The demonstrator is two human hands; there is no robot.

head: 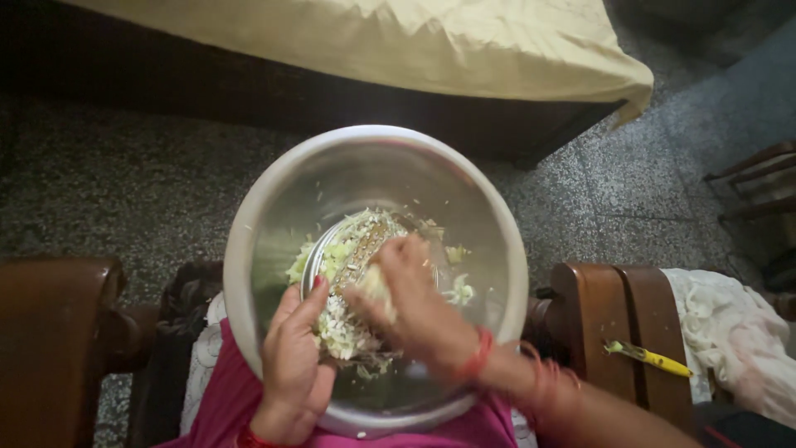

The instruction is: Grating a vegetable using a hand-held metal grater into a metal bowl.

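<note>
The left hand (pixel 292 373) holds the near edge of a flat metal grater (pixel 352 257) that leans inside a big shiny steel bowl (pixel 265 224) on the person's lap. The right hand (pixel 414 303) is closed around a small pale chunk of cabbage (pixel 377 290) and presses it on the grater. A heap of grated cabbage (pixel 340 328) lies on the grater and in the bottom of the bowl. The chunk looks very small, so I think the fingertips (pixel 396 249) could scrape on the sharp holes and get hurt. The grater could slip too, since only one hand grips it. The bowl just rests on the lap, so a hard push might tip it and spill the shreds on the speckled grey floor (pixel 124 191). To the right, on a brown wooden armrest (pixel 597 307), lies a small knife with a yellow handle (pixel 651 357), and it could get knocked off. A white cloth (pixel 721 323) lies further right. Far away is a bed with a yellow sheet (pixel 414 41). I see no packets, labels or signs anywhere
</note>
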